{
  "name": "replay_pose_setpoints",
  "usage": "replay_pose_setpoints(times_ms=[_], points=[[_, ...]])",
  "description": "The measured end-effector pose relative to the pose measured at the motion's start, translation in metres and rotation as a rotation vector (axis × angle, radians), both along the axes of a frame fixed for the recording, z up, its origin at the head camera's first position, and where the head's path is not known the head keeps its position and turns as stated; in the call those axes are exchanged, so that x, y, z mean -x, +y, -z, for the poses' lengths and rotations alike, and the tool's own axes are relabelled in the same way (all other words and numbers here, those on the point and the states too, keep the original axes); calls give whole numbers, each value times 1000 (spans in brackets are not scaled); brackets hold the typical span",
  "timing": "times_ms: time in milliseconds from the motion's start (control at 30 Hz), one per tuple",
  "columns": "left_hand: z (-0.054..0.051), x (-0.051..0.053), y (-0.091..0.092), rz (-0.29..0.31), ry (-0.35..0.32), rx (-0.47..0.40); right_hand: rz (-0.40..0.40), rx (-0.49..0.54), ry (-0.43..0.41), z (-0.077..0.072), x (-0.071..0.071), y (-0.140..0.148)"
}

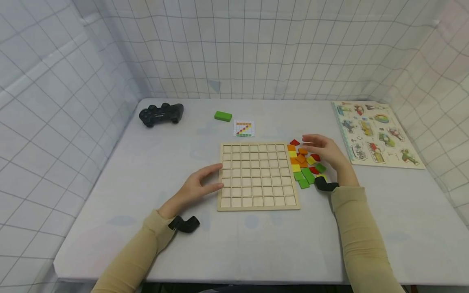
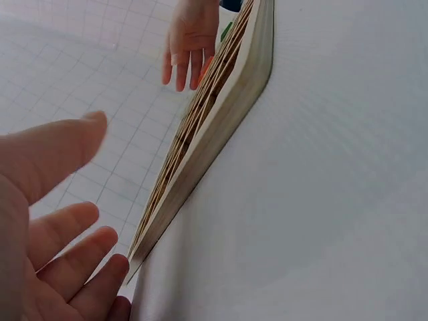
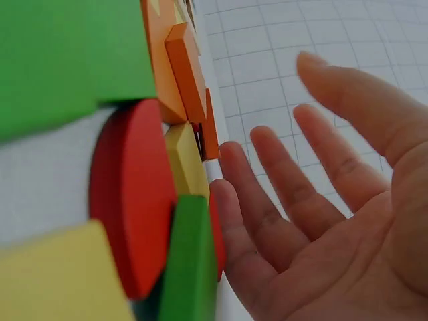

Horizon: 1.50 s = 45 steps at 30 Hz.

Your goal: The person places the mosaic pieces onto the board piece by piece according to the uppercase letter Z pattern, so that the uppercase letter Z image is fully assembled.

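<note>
A wooden grid board (image 1: 259,176) with bare square cells lies flat on the table. At its left edge is the left hand (image 1: 198,185), thumb and fingers spread and relaxed; in the left wrist view the hand (image 2: 60,221) holds nothing. Red, orange, yellow and green blocks (image 1: 307,175) lie in a loose cluster along the board's right edge. Beside and partly above that cluster, the right hand (image 1: 327,154) has its fingers extended. Seen from the right wrist, this hand (image 3: 321,200) is empty, its fingertips close to a green block (image 3: 184,261) and a red block (image 3: 144,200).
A black game controller (image 1: 161,114) sits at the back left. Behind the board are a green block (image 1: 223,116) and a small card with a coloured pattern (image 1: 244,128). A picture board (image 1: 377,134) lies at the back right. Grid-patterned cloth walls surround the table's back and sides.
</note>
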<state>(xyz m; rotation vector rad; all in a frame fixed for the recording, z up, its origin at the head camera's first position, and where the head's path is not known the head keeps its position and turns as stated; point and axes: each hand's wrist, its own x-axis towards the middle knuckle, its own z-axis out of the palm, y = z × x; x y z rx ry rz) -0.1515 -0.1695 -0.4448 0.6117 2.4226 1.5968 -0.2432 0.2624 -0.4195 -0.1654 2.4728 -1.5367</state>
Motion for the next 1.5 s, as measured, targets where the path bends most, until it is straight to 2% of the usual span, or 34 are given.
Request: replay_pose_setpoints(times_ms=[167,367,533,800,1133,1500], points=[[4,0,-1,42,94,107,10,-16,-25,5,0,2],[2,0,-3,91,150,246,-2,-11,-55,11,1,6],[1,1,-2,123,198,298,-16,-31,-63,13,3,7],[1,2,-2,136,223,328,-12,-71,-52,13,4,5],[0,2,-2,143,236,327,-27,-169,20,14,3,3],[0,1,-2,145,243,331,-37,-209,21,13,3,1]])
